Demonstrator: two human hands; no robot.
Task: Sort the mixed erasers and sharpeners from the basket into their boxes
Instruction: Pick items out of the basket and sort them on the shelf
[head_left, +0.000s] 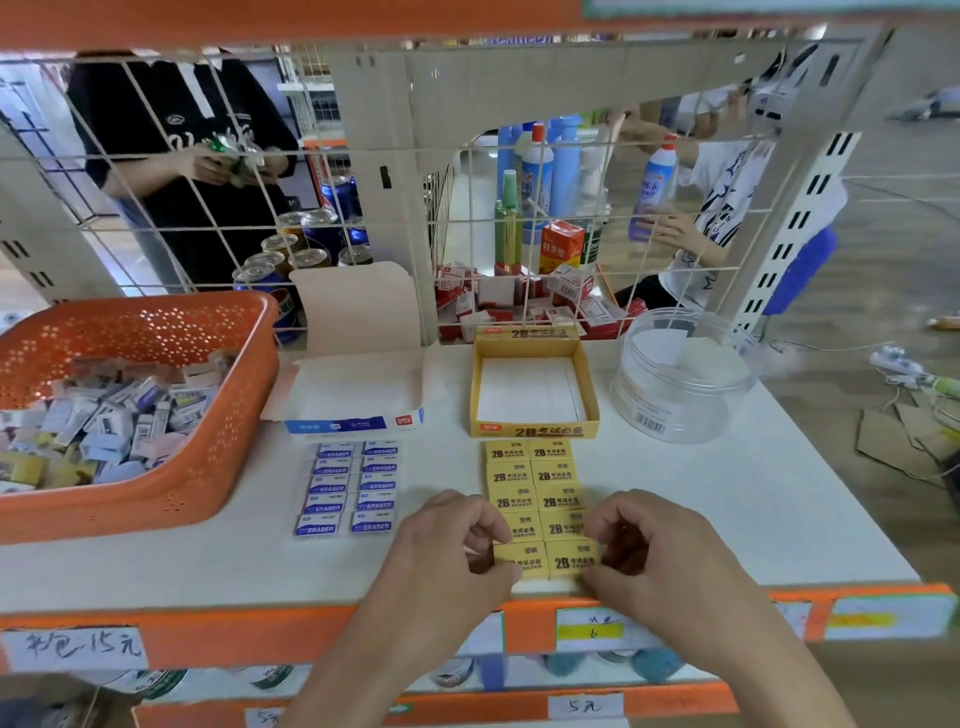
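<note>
I see the yellow 2B erasers (540, 499) laid in two tight columns near the front edge of the white shelf (753, 493), running back toward their yellow box (532, 430). The box stands open just behind them.

My left hand (447, 551) and right hand (654, 551) bracket the rows nearest the front edge. Both have fingers curled in, thumb and fingertips pinching the outer sides of those erasers, left hand on the left column, right hand on the right.

To the left lie the blue-label erasers (350, 486), also in two columns, in front of an open blue-and-white box (358, 389). The orange basket (156, 499) fills the shelf's left end, heaped with mixed small packets (104, 421); which are sharpeners I cannot tell. A clear round tub (685, 374) sits toward the back right corner.

Handwritten price labels (589, 629) line the orange front edge. Behind the shelf a wire grid (311, 228) shows drink cans (306, 244), bottles (535, 176) and two other people handling goods.
</note>
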